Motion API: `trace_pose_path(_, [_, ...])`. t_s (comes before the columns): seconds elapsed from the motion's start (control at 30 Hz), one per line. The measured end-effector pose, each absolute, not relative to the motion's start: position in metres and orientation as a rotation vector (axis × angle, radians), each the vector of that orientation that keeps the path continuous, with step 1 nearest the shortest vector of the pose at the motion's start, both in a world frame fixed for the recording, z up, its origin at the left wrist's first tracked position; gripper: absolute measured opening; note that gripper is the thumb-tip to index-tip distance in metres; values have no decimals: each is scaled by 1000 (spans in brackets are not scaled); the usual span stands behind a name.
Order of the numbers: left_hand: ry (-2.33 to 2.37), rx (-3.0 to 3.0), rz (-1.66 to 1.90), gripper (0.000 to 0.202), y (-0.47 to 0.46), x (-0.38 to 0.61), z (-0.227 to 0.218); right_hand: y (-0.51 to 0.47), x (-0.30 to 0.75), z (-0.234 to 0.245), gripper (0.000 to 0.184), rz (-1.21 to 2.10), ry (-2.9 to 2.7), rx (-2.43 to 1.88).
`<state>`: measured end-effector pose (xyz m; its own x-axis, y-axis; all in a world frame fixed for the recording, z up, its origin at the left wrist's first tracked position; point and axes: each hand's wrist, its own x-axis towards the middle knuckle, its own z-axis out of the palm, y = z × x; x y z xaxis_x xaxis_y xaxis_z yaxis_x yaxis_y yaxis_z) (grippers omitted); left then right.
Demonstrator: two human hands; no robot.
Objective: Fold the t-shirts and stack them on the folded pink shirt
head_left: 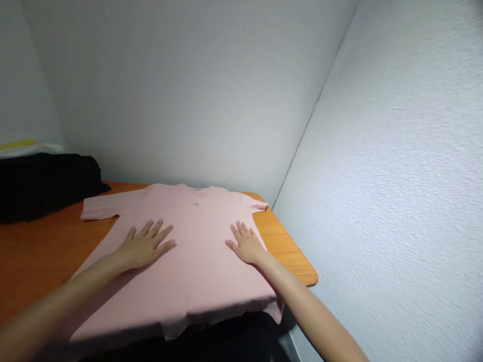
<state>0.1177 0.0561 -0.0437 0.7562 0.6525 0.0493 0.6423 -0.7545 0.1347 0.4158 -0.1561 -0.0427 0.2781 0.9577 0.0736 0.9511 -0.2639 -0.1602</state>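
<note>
A: Two hands in view, nearest first. Left hand (145, 245) and right hand (247, 244) lie palm-down on the pink T-shirt (196, 281), fingers spread. Each grip is released; nothing is pinched or held.

B: And the shirt itself?

A: It lies front-up on the desk (290, 251), with its hem hanging over the near edge and its collar pointing away from me. Both sleeves are laid out sideways. The hands rest at mid-body, left and right of the centre line, so the shirt is directly under both palms.

B: Step in hand?

A: I judge it to be smoothing the cloth flat. A further stroke would call for flat palms and even pressure so the hem doesn't drag off the edge.

B: Farther back?

A: A pile of black clothing (45, 183) sits on the far left of the desk, close to the left sleeve. Beyond that there is a plain wall (188, 100).
</note>
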Motion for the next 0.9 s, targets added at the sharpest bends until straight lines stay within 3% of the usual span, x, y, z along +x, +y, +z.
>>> trace_pose_path(0.13, [1073,2865,168,64,32,113,-42,-182,418,-36,63,63,-1652,-2332])
trace_pose_path(0.3, [850,3061,493,54,-20,107,-30,-268,412,-12,38,-262,-1109,-2070])
trace_pose_path(0.47, [266,2975,894,44,-131,116,-45,-370,361,-67,41,-587,-422,-1938])
trace_pose_path(0.57, [75,2867,1080,44,-191,141,-62,-379,343,-111,40,-311,-395,-1902])
trace_pose_path(0.67, [-15,2816,1206,39,-225,172,-82,-364,339,-123,49,123,-517,-1797])
trace_pose_path(0.8, [50,2748,1413,57,-240,199,-97,-356,323,-92,50,553,-570,-1490])
trace_pose_path(0.9, [166,2618,1341,41,-241,199,-89,-354,314,-56,44,691,-649,-1336])
